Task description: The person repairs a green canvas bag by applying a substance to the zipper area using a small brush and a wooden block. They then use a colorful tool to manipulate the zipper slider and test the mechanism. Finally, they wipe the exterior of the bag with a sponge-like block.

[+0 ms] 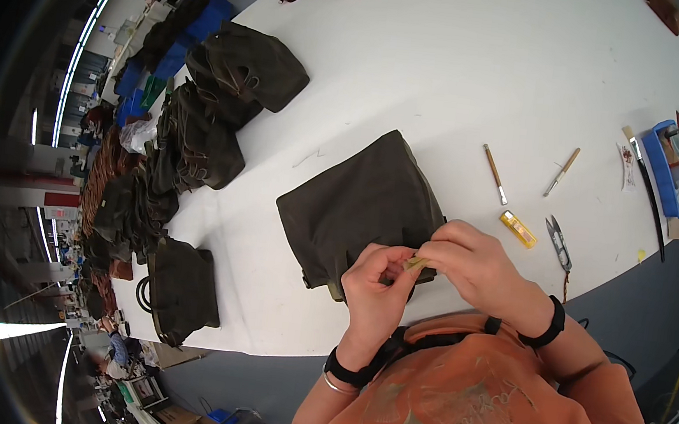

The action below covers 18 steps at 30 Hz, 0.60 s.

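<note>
Works at a broad white table [486, 78], with dark bags [208, 139] grouped along the left side, perhaps to free the middle. Has 1 dark olive bag [361, 202] lying on a broad face at the near edge, presumably for close handling. Has a blue tray [656, 168] at the right end, apparently to gather loose items. Holds left hand [376, 294] and right hand [472, 263] close together over that bag's near end, both in a pinch, likely for steadiness. Has 2 wooden-handled tools [494, 173], thread snips [558, 245] and a yellow box [518, 229] right of the bag, seemingly for easy reach. Pinches a small yellowish piece [414, 263] between both hands; cannot tell whether attached to the bag.
</note>
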Available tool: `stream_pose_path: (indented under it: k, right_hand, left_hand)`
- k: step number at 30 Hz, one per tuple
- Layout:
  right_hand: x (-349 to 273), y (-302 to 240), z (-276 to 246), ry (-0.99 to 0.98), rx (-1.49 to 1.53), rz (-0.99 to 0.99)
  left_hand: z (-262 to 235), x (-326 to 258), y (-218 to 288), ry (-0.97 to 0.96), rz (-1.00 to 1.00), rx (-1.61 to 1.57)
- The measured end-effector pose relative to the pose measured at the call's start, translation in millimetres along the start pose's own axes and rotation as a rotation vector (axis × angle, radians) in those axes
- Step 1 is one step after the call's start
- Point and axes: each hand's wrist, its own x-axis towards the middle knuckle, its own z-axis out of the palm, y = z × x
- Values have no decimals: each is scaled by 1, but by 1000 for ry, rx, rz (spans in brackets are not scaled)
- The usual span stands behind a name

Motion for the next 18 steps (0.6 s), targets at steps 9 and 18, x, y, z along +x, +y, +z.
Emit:
stream_pose_path:
  k: [9,18]
  right_hand:
    - [-11,27,-29,41,-173,96]
    - [-36,70,-40,403,-120,562]
  left_hand:
    - [-1,-2,4,3,-17,6]
    - [-2,-3,8,47,3,14]
